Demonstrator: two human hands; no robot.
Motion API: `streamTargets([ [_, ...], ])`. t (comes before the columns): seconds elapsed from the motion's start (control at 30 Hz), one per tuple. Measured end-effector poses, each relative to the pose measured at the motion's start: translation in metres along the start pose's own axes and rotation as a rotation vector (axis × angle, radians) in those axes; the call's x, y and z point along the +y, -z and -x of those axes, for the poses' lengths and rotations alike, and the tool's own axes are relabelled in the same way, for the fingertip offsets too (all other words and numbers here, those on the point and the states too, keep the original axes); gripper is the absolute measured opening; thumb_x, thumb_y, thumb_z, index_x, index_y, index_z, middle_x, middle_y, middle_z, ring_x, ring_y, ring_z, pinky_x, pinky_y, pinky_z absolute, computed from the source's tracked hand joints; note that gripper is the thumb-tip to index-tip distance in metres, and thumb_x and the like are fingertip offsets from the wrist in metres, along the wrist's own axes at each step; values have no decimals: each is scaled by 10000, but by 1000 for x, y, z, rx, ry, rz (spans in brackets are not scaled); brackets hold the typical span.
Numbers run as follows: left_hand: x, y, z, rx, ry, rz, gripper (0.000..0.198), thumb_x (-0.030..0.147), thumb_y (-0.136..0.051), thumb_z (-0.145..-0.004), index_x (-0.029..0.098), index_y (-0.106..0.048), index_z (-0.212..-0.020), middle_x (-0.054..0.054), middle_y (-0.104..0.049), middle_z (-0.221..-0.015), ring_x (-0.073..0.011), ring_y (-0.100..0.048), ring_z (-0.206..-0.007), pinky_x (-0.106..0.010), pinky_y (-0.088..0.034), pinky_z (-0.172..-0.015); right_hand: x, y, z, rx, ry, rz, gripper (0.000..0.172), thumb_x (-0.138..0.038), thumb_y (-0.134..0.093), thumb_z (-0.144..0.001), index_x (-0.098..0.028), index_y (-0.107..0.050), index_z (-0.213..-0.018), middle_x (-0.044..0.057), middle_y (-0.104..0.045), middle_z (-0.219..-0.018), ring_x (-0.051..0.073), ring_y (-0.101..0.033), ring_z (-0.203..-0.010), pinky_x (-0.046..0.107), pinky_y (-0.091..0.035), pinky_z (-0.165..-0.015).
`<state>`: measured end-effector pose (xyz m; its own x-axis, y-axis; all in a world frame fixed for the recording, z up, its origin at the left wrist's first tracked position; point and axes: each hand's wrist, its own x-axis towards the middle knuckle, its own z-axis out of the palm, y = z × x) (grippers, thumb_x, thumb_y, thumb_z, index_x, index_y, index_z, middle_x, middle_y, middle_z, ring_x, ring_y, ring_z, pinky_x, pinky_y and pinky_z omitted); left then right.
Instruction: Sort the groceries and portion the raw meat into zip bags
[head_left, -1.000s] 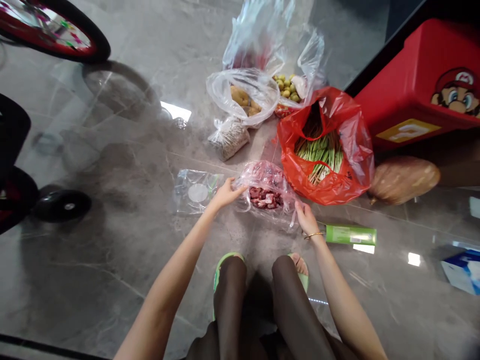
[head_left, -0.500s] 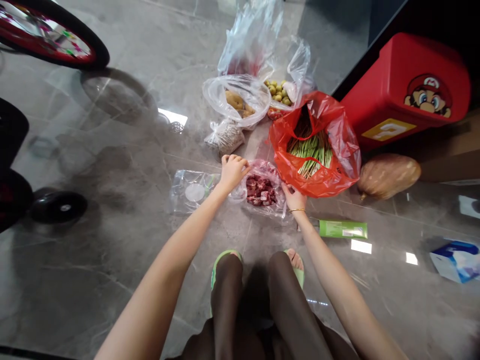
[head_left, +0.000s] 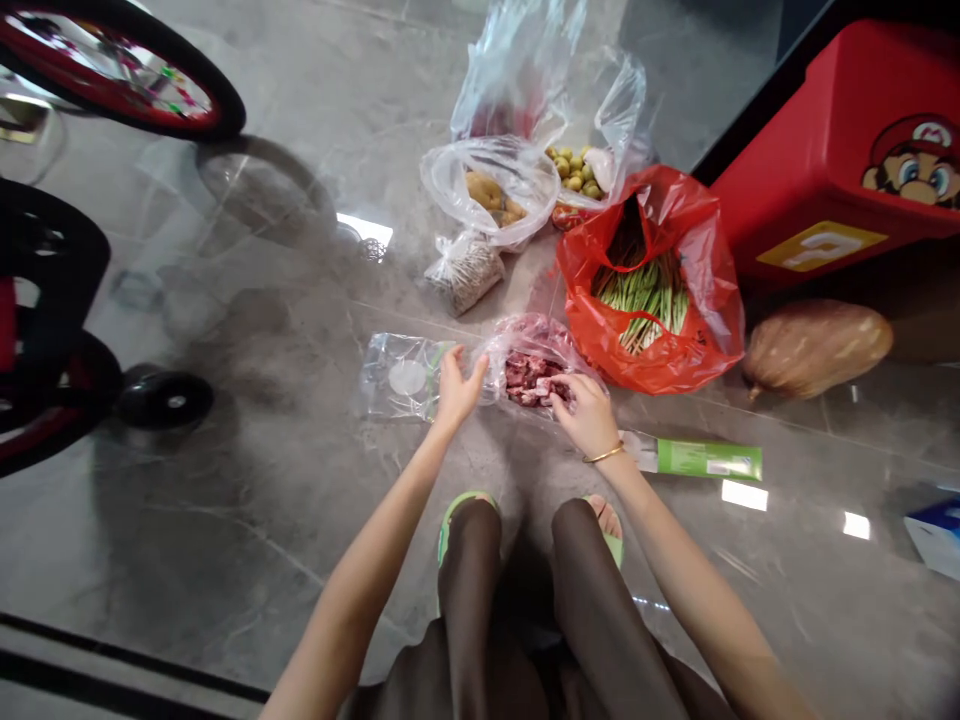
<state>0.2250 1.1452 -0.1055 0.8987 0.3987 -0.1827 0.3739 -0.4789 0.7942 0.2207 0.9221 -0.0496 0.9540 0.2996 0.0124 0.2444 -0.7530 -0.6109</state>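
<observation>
Chunks of raw red meat (head_left: 528, 374) lie in an opened thin plastic bag (head_left: 541, 330) on the floor in front of my feet. My right hand (head_left: 589, 415), with a gold bangle at its wrist, reaches over the bag's right side, thumb and fingers pinching a piece of meat at the pile's edge. My left hand (head_left: 457, 392) is left of the meat, thumb and fingers apart, nothing held. It is between the meat bag and a flat clear zip bag (head_left: 407, 378) with a pale round mark, close to the zip bag's right edge.
Beyond stand a tied bag of small pale pieces (head_left: 469, 275), a bag of potatoes (head_left: 487, 190), a bag with green round fruit (head_left: 576, 172) and a red bag of green stalks (head_left: 645, 300). Right: a green box (head_left: 709, 460), a large tuber (head_left: 821, 345), a red bin (head_left: 787, 170). Left: a bicycle wheel (head_left: 135, 60).
My left hand has drawn back from the bag's upper left edge toward me. My right hand has moved from the bag's right rim onto the meat. The view has shifted slightly left.
</observation>
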Motion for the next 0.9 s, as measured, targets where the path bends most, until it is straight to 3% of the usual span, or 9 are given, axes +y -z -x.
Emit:
streamTargets([
  [0.07, -13, 9, 16, 2, 6, 25, 485, 438, -536, -866, 166, -437, -1256, -148, -519, -1272, -225, -565, -1072, -375, -426, -952, 0, -12, -9, -105, -7, 112, 268, -260, -498, -880, -182, -607, -1111, 95, -651, -1096, 241, -557, -1044, 348, -432, -922],
  [0.17, -20, 26, 34, 75, -135, -132, 327, 323, -524, -871, 193, -522, -1170, -120, -550, -1205, -239, -523, -1131, -392, -394, -998, 2, -27, -22, -241, -31, 303, 342, -274, -552, -848, -162, -565, -1170, 138, -637, -1124, 278, -548, -1047, 373, -433, -876],
  [0.27, -22, 42, 35, 118, -152, -386, 235, 264, -538, -850, 209, -617, -1065, -136, -532, -1216, -293, -470, -1187, -458, -350, -1025, 2, -35, -29, -351, -30, 439, 408, -278, -610, -807, -156, -537, -1190, 150, -639, -1109, 296, -554, -1035, 384, -430, -838],
  [0.33, -26, 49, 29, 79, -128, -495, 215, 234, -553, -836, 218, -654, -1024, -140, -515, -1265, -322, -454, -1199, -491, -354, -1006, 1, -39, -31, -383, -25, 491, 407, -260, -620, -796, -158, -532, -1180, 148, -642, -1098, 295, -558, -1033, 376, -425, -824],
  [0.47, -38, 54, 15, -41, -133, -614, 233, 167, -487, -860, 217, -696, -950, -118, -548, -1288, -317, -492, -1170, -479, -411, -962, 3, -42, -32, -378, -26, 503, 379, -257, -607, -798, -161, -536, -1158, 146, -650, -1087, 286, -570, -1011, 355, -417, -793],
  [0.53, -43, 55, 12, -51, -118, -673, 295, 168, -433, -892, 204, -674, -1057, -124, -559, -1295, -300, -519, -1150, -452, -439, -944, 4, -43, -32, -356, -29, 479, 358, -263, -598, -799, -169, -547, -1140, 138, -657, -1075, 279, -581, -983, 347, -418, -777],
  [0.7, -48, 60, 17, -80, -83, -846, 495, 149, -405, -898, 155, -426, -1392, -149, -434, -1442, -273, -584, -1094, -383, -491, -902, 12, -43, -28, -288, -29, 379, 260, -298, -574, -806, -191, -593, -1042, 98, -675, -1029, 253, -598, -930, 325, -431, -768],
  [0.9, -46, 61, 37, -191, -67, -955, 640, 93, -362, -864, 120, -224, -1489, -177, -213, -1539, -234, -669, -895, -328, -545, -728, 14, -39, -21, -157, -54, 128, 244, -340, -623, -764, -187, -635, -954, 86, -697, -930, 239, -629, -868, 335, -472, -762],
])
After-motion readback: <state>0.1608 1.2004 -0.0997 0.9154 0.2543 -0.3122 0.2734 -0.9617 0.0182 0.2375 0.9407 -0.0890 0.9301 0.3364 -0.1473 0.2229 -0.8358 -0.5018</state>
